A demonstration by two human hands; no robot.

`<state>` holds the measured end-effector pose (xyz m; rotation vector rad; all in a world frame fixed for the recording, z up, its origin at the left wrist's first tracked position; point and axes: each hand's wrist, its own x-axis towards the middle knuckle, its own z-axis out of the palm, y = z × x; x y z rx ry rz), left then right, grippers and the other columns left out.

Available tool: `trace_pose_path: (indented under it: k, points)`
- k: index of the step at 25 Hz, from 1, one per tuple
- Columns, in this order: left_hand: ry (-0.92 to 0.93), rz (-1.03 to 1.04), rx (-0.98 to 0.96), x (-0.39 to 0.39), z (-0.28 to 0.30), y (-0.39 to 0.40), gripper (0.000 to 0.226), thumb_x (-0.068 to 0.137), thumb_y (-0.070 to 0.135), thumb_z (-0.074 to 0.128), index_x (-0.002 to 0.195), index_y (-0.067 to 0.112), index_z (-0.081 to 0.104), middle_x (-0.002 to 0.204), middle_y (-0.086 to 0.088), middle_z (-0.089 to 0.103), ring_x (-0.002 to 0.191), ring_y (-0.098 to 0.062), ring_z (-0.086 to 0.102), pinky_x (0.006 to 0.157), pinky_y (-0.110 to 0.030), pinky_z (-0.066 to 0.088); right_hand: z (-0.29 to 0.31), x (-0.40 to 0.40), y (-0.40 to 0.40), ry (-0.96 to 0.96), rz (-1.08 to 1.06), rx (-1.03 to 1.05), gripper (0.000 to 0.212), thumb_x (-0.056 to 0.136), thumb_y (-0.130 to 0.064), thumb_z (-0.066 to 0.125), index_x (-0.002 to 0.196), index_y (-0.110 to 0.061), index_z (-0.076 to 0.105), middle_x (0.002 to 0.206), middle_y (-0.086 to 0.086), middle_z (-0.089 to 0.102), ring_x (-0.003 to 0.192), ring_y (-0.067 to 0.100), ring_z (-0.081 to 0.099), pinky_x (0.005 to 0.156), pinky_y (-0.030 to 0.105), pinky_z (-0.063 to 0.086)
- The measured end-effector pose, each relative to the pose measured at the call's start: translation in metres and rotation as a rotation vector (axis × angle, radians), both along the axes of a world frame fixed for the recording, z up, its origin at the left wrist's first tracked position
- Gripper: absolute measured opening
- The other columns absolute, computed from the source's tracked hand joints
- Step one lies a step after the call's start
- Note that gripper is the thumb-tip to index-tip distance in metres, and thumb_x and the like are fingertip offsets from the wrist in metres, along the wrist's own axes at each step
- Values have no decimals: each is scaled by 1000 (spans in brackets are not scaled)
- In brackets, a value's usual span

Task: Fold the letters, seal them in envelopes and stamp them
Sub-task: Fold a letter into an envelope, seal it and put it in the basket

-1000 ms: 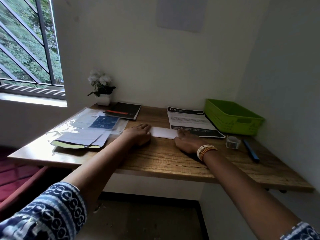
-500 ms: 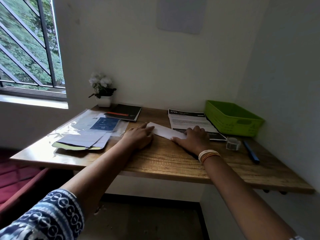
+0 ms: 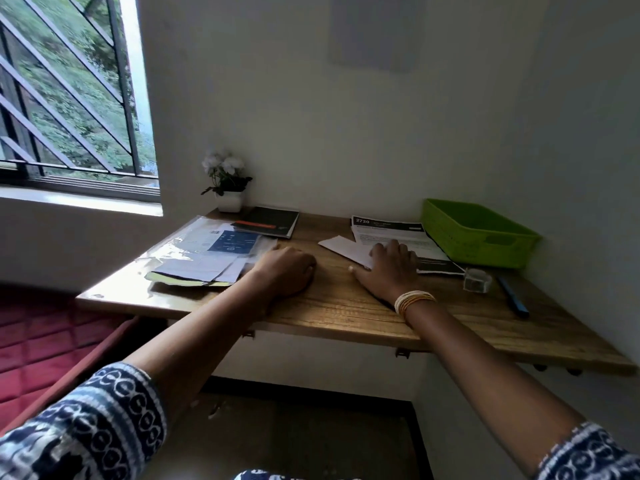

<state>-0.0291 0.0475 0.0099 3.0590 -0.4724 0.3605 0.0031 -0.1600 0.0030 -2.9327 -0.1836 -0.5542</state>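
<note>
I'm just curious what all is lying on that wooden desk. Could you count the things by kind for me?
Folded white paper under the right hand: 1
Printed sheets with a black header: 1 stack
Dark notebook: 1
Clear sleeve of papers: 1
Green basket: 1
Flower pot: 1
Small clear container: 1
Blue pen: 1
Total: 8

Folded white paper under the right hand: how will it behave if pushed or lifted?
The folded white paper looks thin, so probably very light and floppy; its fold may add slight stiffness. Lying flat on the wooden desk, it would likely slide easily when pushed. The right hand rests on its near end, so lifting probably needs an edge pinch.
</note>
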Motion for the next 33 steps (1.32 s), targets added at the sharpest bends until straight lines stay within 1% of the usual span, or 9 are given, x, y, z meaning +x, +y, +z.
trace_pose_path:
  k: [3, 8, 11, 15, 19, 23, 26, 29, 33]
  points:
    - [-124, -2, 88, -18, -3, 23, 32, 97, 33, 37, 113, 26, 63, 121, -1, 66, 110, -22, 60, 104, -43, 39, -3, -19, 38, 62, 173, 83, 50, 83, -54, 56, 118, -19, 54, 129, 10, 45, 120, 29, 44, 102, 44, 39]
    - [-163, 124, -95, -54, -6, 77, 48, 95, 29, 46, 142, 21, 43, 142, -7, 50, 127, -27, 50, 107, -40, 34, -7, -48, 110, 106, 380, 228, 41, 84, -38, 59, 121, -19, 55, 128, 10, 46, 122, 29, 45, 102, 41, 42]
    - [-200, 177, -181, -67, -12, 113, 47, 90, 34, 50, 136, 23, 49, 137, -6, 56, 121, -30, 55, 100, -37, 41, -7, -58, 137, 83, 466, 248, 38, 84, -33, 61, 119, -18, 57, 124, 10, 50, 117, 27, 49, 98, 39, 45]
    - [-220, 204, -459, -83, -19, 149, 52, 78, 50, 56, 123, 25, 61, 126, 0, 63, 115, -21, 58, 98, -36, 45, -9, -62, 159, -28, 604, 280, 26, 83, -26, 63, 107, -18, 64, 110, 7, 59, 103, 23, 54, 88, 38, 50]
    - [-343, 326, -770, -81, -22, 162, 38, 82, 18, 52, 117, 23, 66, 127, -5, 62, 118, -23, 55, 102, -32, 40, -8, -63, 175, -119, 720, 304, 15, 81, -22, 67, 95, -18, 71, 96, 2, 66, 94, 19, 55, 86, 37, 48]
    - [-314, 452, -774, -74, -26, 163, 41, 86, 12, 45, 120, 25, 61, 131, -5, 54, 121, -24, 50, 107, -45, 36, -3, -64, 196, -128, 839, 270, 15, 86, -15, 65, 97, -12, 74, 98, 6, 72, 93, 20, 61, 83, 34, 50]
    - [-361, 434, -811, -75, -26, 164, 43, 86, 3, 44, 123, 19, 60, 129, -7, 52, 120, -22, 49, 102, -28, 36, 7, -64, 209, -65, 886, 173, 24, 86, -16, 67, 110, -12, 71, 113, 8, 70, 106, 21, 63, 93, 33, 50]
    - [-406, 412, -832, -75, -26, 163, 46, 85, -2, 43, 124, 15, 59, 128, -9, 53, 119, -22, 50, 99, -23, 34, 12, -62, 214, -9, 904, 46, 35, 84, -22, 69, 118, -14, 67, 123, 7, 67, 116, 20, 60, 100, 32, 48]
    - [-430, 354, -875, -73, -28, 167, 51, 81, -8, 39, 123, 13, 59, 125, -12, 56, 116, -24, 55, 99, -40, 47, 9, -62, 213, 76, 931, 161, 41, 76, -32, 72, 114, -17, 70, 118, 3, 69, 109, 15, 63, 98, 30, 49]
